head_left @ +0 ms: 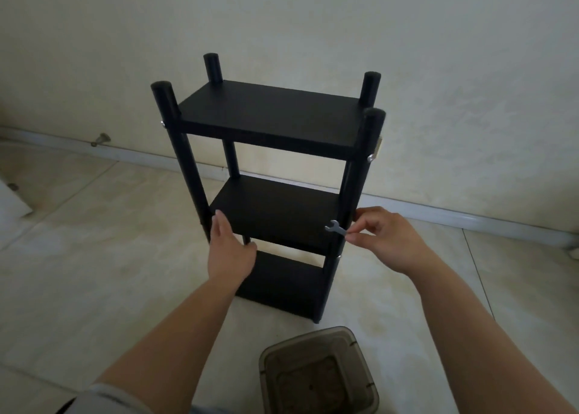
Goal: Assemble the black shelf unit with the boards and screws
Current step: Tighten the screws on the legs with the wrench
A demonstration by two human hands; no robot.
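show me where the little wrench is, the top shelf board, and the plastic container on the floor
wrench (335,227), head view, on its shaft near the open jaw end.
top shelf board (269,113), head view, middle of its upper face.
plastic container (369,391), head view, on its right wall.

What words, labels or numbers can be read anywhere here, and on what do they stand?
None: no readable text shows.
black shelf unit: plain, no label.
wrench pinched in the right hand: no marking legible.
plastic container: no print visible.
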